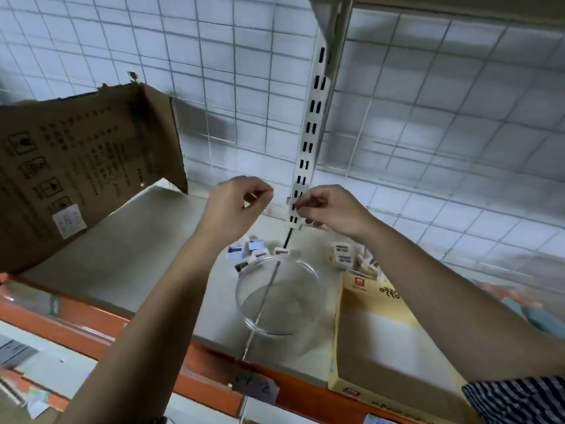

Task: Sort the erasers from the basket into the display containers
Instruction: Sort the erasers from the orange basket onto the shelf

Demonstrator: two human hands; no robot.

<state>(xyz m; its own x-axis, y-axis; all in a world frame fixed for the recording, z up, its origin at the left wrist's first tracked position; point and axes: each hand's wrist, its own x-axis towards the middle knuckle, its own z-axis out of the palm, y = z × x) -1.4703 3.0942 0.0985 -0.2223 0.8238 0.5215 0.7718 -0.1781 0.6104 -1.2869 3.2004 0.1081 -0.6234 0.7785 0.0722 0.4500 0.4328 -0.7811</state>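
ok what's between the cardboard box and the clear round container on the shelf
Only bare shelf between cardboard box and clear container, head view; the left forearm crosses over it.

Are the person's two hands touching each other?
Apart. The head view shows the white wall plainly between the left hand and the right hand.

This is looking like a shop, likely a stationery aisle. A cream shelf point(137, 264) is hanging off a slotted metal upright point(315, 123) before a wire grid back panel point(244, 71). An orange price rail point(91, 328) is running along its front, carrying a handwritten tag point(255, 387). A printed cardboard shipping carton point(82, 166) is sitting on the shelf, and small wrapped erasers point(247, 250) are lying beside a clear round container point(278, 298).
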